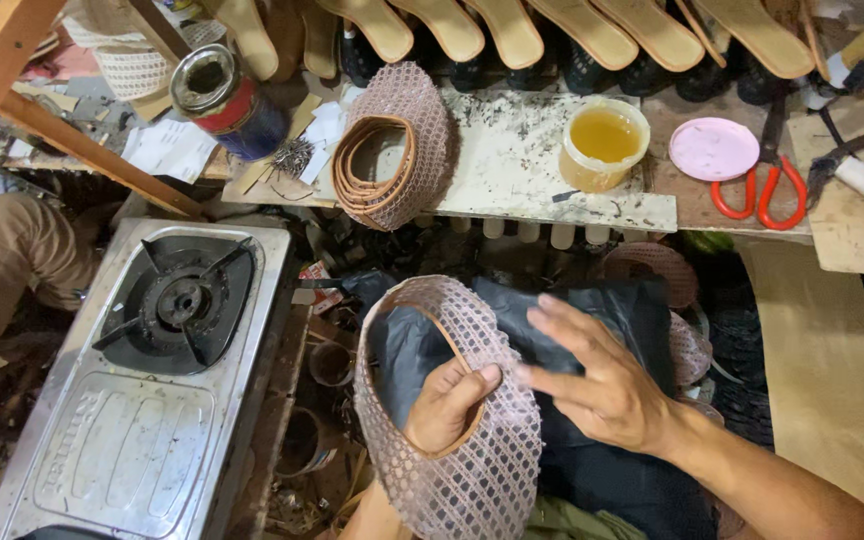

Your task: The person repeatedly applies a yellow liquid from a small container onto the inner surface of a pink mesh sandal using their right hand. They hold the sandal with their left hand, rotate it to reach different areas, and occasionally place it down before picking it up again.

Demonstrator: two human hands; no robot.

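My left hand (445, 405) grips a pink mesh shoe upper (472, 470) with a tan lining, thumb pressed on its inner edge. Just to its right, my right hand (597, 375) hovers with fingers spread and holds nothing, over a black sheet (552, 310) on my lap. A second pink mesh upper (392, 150) with a tan band lies on the bench above.
A single-burner gas stove (167, 340) stands at the left. On the bench sit a tub of yellow glue (604, 143), a pink lid (714, 148), red-handled scissors (762, 190), a tin can (222, 100) and a row of tan shoe soles (552, 30). More mesh pieces (687, 340) lie at the right.
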